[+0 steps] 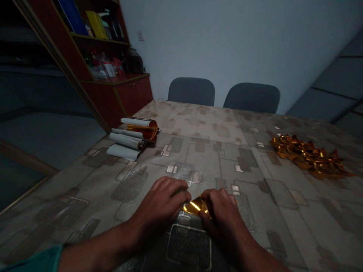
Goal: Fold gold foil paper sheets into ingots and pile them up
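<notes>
One gold foil piece (195,207) is located at the near side of the tabletop (204,155), about midway between the left and right edges. It is folded, with a bright surface facing upward. Two hands engage it, one per end. The right hand (224,211) pinches the right end between thumb and fingers. The left hand (167,200) is curled, its fingertips at the left end; whether it pinches the foil or only rests against it cannot be told. The hands are apart, with the foil between them. One teal sleeve (36,258) is visible, on the left forearm.

Toward the right edge of the tabletop lies one pile of folded gold pieces (309,155). The pieces overlap; their exact number cannot be counted. Near the left edge, short of the far-left corner, lies one stack of sheets (124,141), bent over, with pale grey and gold faces showing.

Two grey chairs (191,91) stand side by side at the far edge. Beyond the far-left corner stands one red cabinet (134,94); its upper shelf carries one yellow item (96,24) and one blue item (73,17). One socket (140,36) is mounted on the wall (198,37).
</notes>
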Motion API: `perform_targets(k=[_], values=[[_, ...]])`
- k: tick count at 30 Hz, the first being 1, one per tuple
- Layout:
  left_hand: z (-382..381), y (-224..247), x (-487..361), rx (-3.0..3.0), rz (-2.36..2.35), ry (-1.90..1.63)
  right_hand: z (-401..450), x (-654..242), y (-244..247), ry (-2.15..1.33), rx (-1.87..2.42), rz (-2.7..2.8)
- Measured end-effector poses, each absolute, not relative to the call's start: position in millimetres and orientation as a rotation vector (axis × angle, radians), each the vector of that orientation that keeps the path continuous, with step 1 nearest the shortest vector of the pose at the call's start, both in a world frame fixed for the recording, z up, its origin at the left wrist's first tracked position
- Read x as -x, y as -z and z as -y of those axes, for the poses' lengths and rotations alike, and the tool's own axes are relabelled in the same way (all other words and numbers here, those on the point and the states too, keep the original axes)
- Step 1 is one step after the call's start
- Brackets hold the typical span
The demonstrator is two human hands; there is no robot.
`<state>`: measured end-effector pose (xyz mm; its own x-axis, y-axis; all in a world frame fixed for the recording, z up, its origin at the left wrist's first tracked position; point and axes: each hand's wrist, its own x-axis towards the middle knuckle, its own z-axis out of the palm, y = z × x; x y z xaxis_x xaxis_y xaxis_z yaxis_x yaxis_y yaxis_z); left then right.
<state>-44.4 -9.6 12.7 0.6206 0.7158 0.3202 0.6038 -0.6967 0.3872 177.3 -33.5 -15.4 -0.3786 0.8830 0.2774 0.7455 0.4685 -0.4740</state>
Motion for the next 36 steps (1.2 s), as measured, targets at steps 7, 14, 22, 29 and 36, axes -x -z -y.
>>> perform_targets(k=[7,14,22,29,36], values=[[31.3,-4.5,32.1,-2.457,-0.960,-0.556,34.8,-175.9,12.8,-0.417,1.390,2.193],[34.6,1.9,37.1,-2.750,-0.900,-0.490,33.0,-179.3,9.3,-0.458,1.413,2.245],[30.4,-3.9,37.5,-2.961,-0.832,-0.373,34.0,-187.4,8.3,-0.498,1.301,2.234],[32.4,4.0,28.9,-2.937,-0.922,-0.382,33.8,-191.2,1.3,-0.618,1.244,2.231],[32.3,4.0,28.1,-2.959,-0.872,-0.338,24.4,-213.9,-20.5,-0.986,1.231,2.053]])
